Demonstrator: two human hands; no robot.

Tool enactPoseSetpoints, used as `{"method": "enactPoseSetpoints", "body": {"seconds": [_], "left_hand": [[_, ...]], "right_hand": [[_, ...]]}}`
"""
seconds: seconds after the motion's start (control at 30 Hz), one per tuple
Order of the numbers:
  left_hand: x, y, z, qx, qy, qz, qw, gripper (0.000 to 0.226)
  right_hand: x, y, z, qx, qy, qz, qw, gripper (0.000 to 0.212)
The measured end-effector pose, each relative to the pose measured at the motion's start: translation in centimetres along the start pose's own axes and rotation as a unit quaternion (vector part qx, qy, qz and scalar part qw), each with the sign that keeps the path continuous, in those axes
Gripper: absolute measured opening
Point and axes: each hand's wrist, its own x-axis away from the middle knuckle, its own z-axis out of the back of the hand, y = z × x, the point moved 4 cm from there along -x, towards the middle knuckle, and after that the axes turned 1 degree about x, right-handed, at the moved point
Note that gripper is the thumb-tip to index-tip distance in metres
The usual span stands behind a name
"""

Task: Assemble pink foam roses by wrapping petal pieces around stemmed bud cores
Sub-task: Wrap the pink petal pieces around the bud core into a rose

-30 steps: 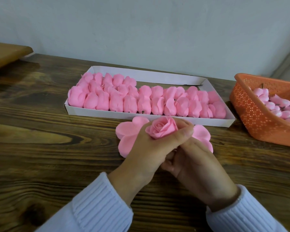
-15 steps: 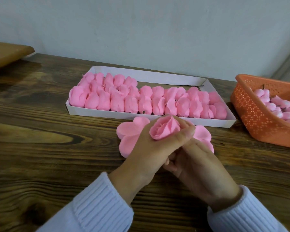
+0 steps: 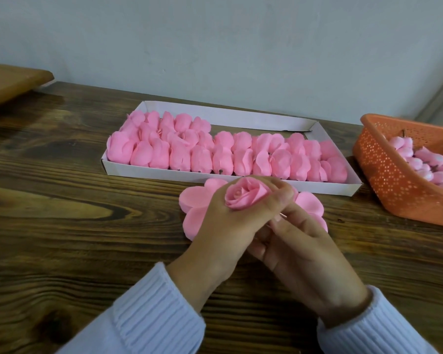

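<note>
1 rose [image 3: 244, 196]: left hand [image 3: 228, 226] grips it, right hand [image 3: 304, 256] pinches underneath; 1 tray [image 3: 228, 114].

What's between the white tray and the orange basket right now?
Nothing. Only a narrow bare strip of wooden table separates the white tray from the orange basket, as the head view shows.
</note>
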Motion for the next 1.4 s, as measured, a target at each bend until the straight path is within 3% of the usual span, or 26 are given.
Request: {"method": "enactPoseSetpoints", "body": {"seconds": [0.27, 0.37, 0.47, 0.67, 0.77, 0.97, 1.17, 1.27, 1.4], "left_hand": [[0.08, 0.29, -0.23, 0.01, -0.025, -0.04, 0.999, 0.006], [0.05, 0.3, -0.08, 0.006, -0.025, -0.049, 0.998, 0.007], [0.39, 0.46, -0.38, -0.028, -0.053, -0.052, 0.997, 0.01], [0.14, 0.39, 0.09, -0.009, -0.011, -0.055, 0.998, 0.005], [0.27, 0.32, -0.22, -0.026, -0.038, -0.06, 0.997, 0.007], [-0.02, 0.29, -0.06, -0.014, -0.013, -0.08, 0.997, 0.003], [0.33, 0.11, -0.38, -0.042, -0.041, -0.05, 0.997, 0.016], [0.16, 0.02, -0.08, -0.02, -0.025, -0.03, 0.999, 0.017], [0.33, 0.3, -0.29, -0.052, -0.057, -0.069, 0.995, 0.005]], "right_hand": [[0.16, 0.01, 0.14, 0.014, 0.033, -0.002, 0.999, 0.038], [0.13, -0.21, -0.01, 0.006, 0.029, 0.002, 1.0, 0.046], [0.08, -0.11, 0.46, 0.024, 0.059, -0.008, 0.998, 0.031], [0.22, -0.33, -0.21, -0.01, 0.019, -0.006, 1.0, 0.037], [0.14, -0.28, 0.37, 0.01, 0.04, -0.013, 0.999, 0.024], [0.29, -0.24, -0.24, -0.011, 0.008, -0.015, 1.0, 0.04], [0.05, -0.29, 0.07, 0.001, 0.014, -0.021, 1.0, 0.027], [0.19, -0.26, -0.26, -0.016, -0.021, -0.012, 1.0, 0.044], [0.12, -0.31, 0.1, 0.0, 0.012, -0.007, 1.0, 0.024]]}}
